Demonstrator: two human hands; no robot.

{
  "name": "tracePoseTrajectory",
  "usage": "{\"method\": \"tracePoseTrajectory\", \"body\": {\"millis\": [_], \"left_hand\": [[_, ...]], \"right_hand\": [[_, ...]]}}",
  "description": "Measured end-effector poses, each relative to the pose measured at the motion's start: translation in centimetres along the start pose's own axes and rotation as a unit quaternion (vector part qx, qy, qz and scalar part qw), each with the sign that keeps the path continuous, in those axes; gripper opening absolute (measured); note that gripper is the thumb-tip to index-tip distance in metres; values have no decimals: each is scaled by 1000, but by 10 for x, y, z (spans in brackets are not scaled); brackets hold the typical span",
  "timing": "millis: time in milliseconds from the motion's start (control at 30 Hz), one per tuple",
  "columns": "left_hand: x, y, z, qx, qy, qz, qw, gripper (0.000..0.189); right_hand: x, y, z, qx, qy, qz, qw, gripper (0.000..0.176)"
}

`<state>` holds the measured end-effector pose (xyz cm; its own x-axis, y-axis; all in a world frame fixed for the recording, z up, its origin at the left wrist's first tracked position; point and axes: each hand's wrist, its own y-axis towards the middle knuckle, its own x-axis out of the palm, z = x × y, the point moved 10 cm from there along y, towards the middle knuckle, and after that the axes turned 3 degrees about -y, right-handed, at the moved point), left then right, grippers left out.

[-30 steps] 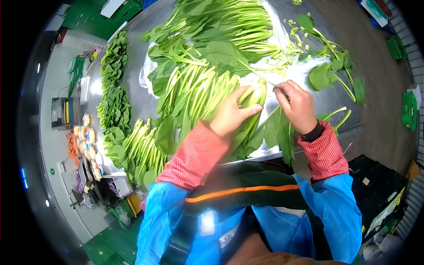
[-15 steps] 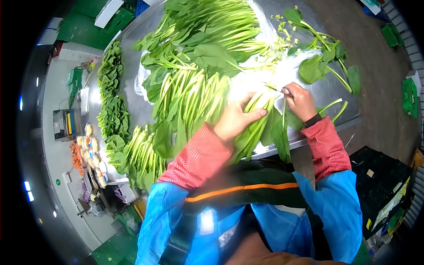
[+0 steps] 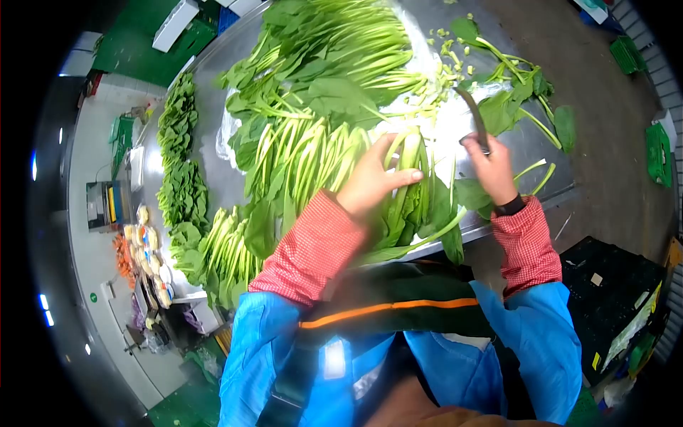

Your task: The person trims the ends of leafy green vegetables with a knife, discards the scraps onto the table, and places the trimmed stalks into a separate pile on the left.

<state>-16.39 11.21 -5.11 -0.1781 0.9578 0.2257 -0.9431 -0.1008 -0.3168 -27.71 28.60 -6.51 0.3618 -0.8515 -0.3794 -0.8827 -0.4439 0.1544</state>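
My left hand (image 3: 373, 174) is closed round a bunch of leafy greens (image 3: 410, 155), its stalk ends pointing away from me and its leaves hanging toward the table's near edge. To the right, my right hand (image 3: 492, 169) grips a knife (image 3: 472, 108) with a dark, curved blade, held upward and apart from the bunch. Left of my left hand lies a row of greens (image 3: 292, 160) with pale stalks. Beyond it spreads a larger heap of greens (image 3: 334, 53). Small cut stalk pieces (image 3: 447, 71) are scattered near the knife.
The metal table (image 3: 217, 124) carries loose leaves (image 3: 523, 92) on its right and bundled greens (image 3: 181, 135) along its left edge. Black crates (image 3: 605, 285) stand on the floor at right. A green crate (image 3: 659, 153) lies farther off.
The knife has moved off the stalk ends, and its blade has swung up and away from the bunch. One long stalk now lies loose at the near edge.
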Motion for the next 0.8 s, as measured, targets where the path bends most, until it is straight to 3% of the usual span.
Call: {"method": "tracePoseTrajectory", "body": {"millis": [33,67,100,167,233,267,367,400,433,467,600,700,733,800], "left_hand": [[2,5,-3,29,45,9,999,70],[3,10,-7,71,95,8,993,68],[7,15,-7,114,144,7,983,66],[22,15,-10,67,82,-28,994,54],[22,19,-20,15,15,-51,998,48],[20,21,-17,61,24,-57,996,30],[-6,26,-27,-11,5,27,1000,15],[-22,27,-18,-11,66,108,992,10],[-38,37,-31,-6,88,93,992,26],[-43,42,-45,58,146,83,984,38],[6,14,15,265,372,80,886,77],[41,4,30,211,109,-62,969,81],[45,3,24,135,14,-92,986,71],[21,-5,36,98,-13,-46,994,65]], "right_hand": [[10,-1,-21,-23,57,-15,998,27],[20,-1,-35,19,90,-70,993,30],[29,2,-48,11,67,-105,992,32],[32,6,-69,-51,-5,-112,992,31],[32,6,-50,-9,39,-136,990,29],[32,5,-41,12,61,-149,987,28],[25,1,-50,5,95,-184,978,26],[20,-1,-45,24,122,-199,972,24],[16,0,-43,43,156,-216,963,25],[10,5,-47,29,141,-186,972,26],[5,21,-65,-3,-28,-123,992,32],[24,27,-88,-61,-141,-133,979,38],[31,27,-99,-70,-58,-127,988,41],[39,32,-87,-9,52,-133,990,42]]}}
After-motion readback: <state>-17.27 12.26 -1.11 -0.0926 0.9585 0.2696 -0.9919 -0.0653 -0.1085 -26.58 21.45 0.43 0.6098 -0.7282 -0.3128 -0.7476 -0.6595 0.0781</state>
